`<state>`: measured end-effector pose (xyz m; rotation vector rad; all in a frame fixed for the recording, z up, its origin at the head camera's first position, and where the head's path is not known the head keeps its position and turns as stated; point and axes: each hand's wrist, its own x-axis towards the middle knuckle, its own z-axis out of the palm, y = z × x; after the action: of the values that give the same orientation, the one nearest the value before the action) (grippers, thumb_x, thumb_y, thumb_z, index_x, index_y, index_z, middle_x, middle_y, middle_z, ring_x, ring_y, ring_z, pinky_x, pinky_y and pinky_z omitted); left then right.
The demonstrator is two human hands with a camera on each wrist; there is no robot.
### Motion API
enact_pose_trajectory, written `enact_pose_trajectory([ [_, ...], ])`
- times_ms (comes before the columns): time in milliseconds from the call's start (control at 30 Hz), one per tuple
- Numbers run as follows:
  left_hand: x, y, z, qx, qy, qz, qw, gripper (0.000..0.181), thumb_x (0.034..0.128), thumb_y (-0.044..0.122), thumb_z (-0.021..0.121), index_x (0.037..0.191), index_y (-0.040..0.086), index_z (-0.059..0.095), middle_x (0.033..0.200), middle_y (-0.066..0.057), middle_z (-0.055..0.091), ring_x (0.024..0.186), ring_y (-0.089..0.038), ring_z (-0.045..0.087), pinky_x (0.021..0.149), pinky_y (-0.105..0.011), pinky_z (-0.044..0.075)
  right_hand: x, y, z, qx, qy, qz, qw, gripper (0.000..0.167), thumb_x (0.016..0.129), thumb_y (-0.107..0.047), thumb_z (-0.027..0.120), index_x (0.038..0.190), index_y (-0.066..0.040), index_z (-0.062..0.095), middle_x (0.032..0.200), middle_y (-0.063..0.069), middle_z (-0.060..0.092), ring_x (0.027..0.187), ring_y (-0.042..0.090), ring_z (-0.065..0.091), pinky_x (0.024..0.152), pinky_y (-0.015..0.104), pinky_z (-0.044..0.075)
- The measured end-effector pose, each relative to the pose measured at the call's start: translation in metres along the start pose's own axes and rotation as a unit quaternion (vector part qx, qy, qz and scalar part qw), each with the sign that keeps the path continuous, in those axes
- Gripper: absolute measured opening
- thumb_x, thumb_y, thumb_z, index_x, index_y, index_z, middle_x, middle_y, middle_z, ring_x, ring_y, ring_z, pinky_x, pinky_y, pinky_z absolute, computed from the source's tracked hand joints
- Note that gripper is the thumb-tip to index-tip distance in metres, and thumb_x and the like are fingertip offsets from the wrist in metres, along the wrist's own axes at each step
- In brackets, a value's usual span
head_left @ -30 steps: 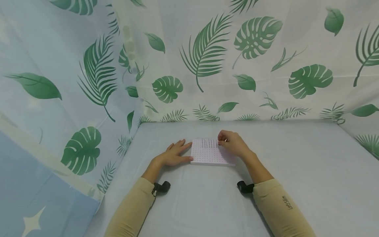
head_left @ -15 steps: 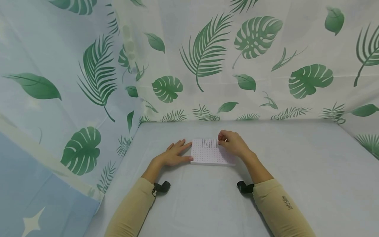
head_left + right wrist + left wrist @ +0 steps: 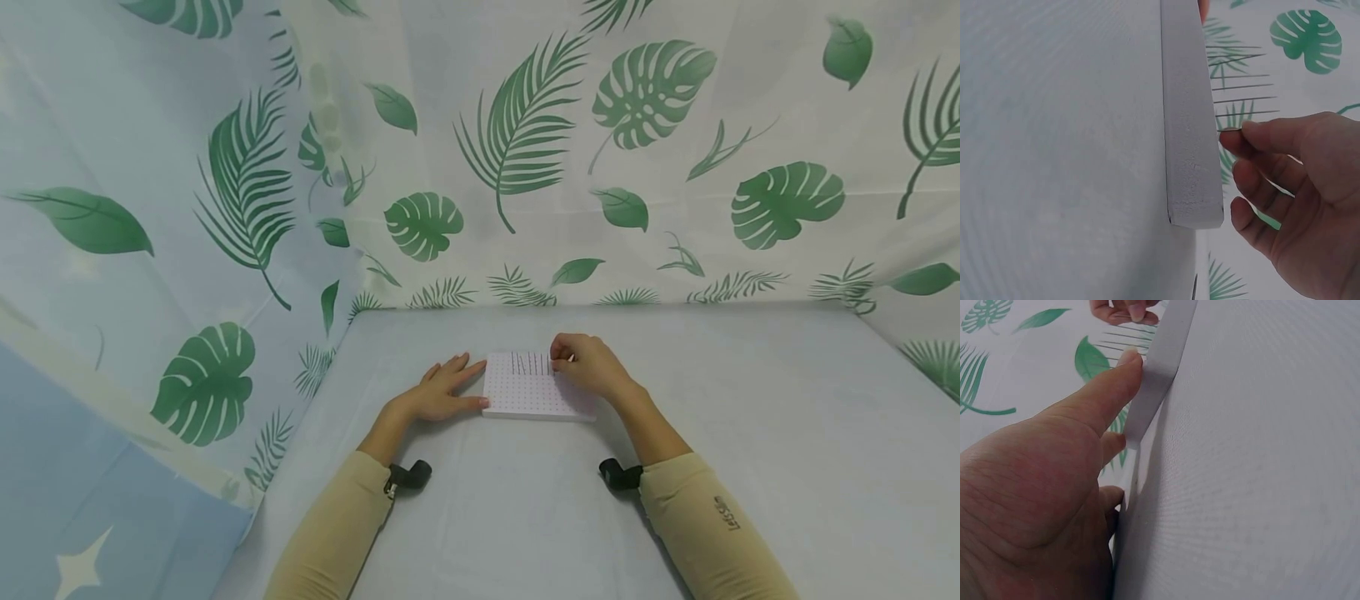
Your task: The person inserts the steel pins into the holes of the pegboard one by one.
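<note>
A white foam-like board with a grid of small holes lies flat on the table. Along its far part several thin dark needles stand in a row, some leaning. My left hand rests at the board's left side, fingers spread; its thumb touches the near left part of the edge. At the far right of the row, my right hand pinches another thin needle between thumb and forefinger, its lower end at the board's surface. The other right fingers are loosely curled. Whether that needle's tip sits in a hole is hidden.
A pale cloth covers the table. Behind it hangs a white curtain with green leaf prints, and another stands at the left. In the right wrist view, a thin dark line shows near the bottom.
My right hand has dipped very slightly towards the board, still pinching the needle. The left hand and the board have stayed in place.
</note>
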<state>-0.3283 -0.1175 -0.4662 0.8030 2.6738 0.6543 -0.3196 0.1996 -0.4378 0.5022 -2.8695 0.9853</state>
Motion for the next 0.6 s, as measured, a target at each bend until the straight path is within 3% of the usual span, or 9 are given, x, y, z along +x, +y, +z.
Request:
enact_pose_trajectory([
  [600,0.0006,-0.0020,0.0013,-0.005,0.005,-0.002,1.0000,0.086,0.0963,0.068,0.058,0.167,0.029,0.026,0.176,-0.012,0.010,0.164,-0.030,0.002,0.131,-0.054,-0.003,0.0009,0.0034,0.0010,-0.005,-0.014,0.009,0.9998,0.007,0.101,-0.012,0.067,0.094,-0.012,0.068,0.100,0.007,0.075,0.093,0.024,0.065,0.085,0.044,0.053],
])
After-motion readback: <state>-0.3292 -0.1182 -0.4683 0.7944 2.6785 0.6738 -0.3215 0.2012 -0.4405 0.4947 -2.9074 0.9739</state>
